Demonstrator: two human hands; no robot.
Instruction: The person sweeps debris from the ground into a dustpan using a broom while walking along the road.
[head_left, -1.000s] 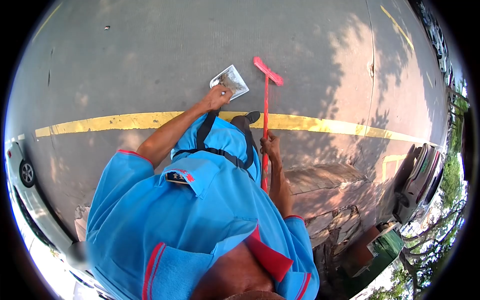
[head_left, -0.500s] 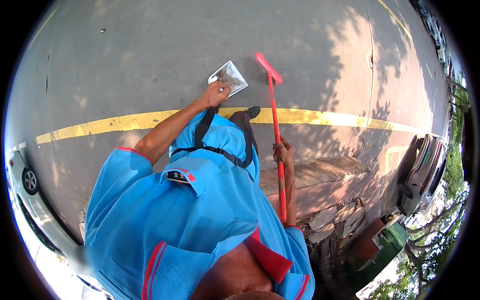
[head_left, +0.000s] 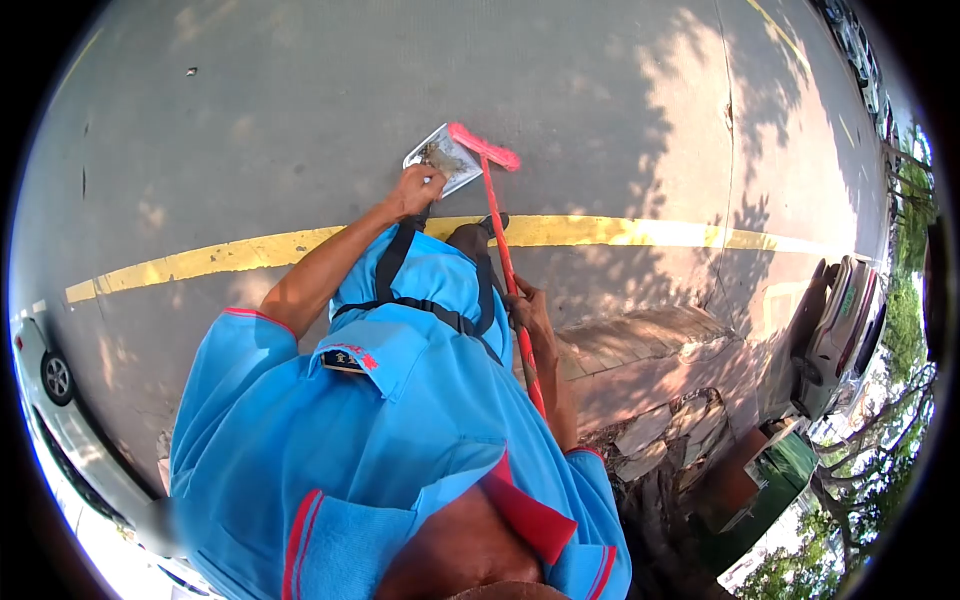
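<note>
A white dustpan (head_left: 455,168) with dirt and small debris in it hangs or rests over the grey pavement, and my left hand (head_left: 418,190) is closed at its near edge, where its handle is hidden. My right hand (head_left: 527,303), at my right side, is wrapped round the red pole of a broom (head_left: 499,225). The pink broom head (head_left: 484,147) is at the dustpan's right side, its left end overlapping the pan's far corner in this view.
A yellow line (head_left: 590,231) crosses the pavement just ahead of my feet. Behind me on the right is a stone-edged kerb (head_left: 650,345). Parked cars stand at the left (head_left: 75,420) and right (head_left: 838,335). A small scrap (head_left: 191,71) lies far left.
The broom head first shifted slightly, then swung left to the dustpan. My right hand moved out to the right and came back left with the pole. My left hand still holds the dustpan.
</note>
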